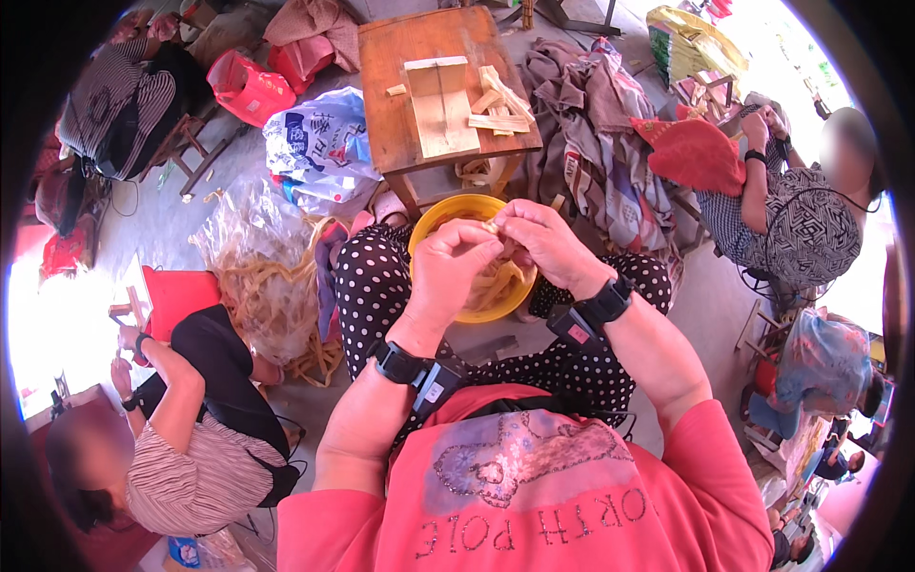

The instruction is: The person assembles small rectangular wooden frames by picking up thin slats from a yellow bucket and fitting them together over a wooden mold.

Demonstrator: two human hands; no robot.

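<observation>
My left hand [450,265] and my right hand [551,246] meet above a yellow basin [420,232], both with fingers pinched together. Between the fingertips is a small pale piece [491,227], too small to name surely; it resembles the tan material below. Tan strips [496,289] lie in the basin, which sits between my knees. Beyond it stands a small wooden table [386,57]. On the table, a pale wooden board [444,133] has an upright end piece and a dark line down its middle. Several short wooden pieces [500,107] lie beside the board.
Left of my legs is a heap of clear plastic and tan strips [272,296], with a white-and-blue bag [319,143] behind it. Piled cloth sacks [591,133] lie right of the table. Seated people work on both sides, one with a red bucket [181,297] close by.
</observation>
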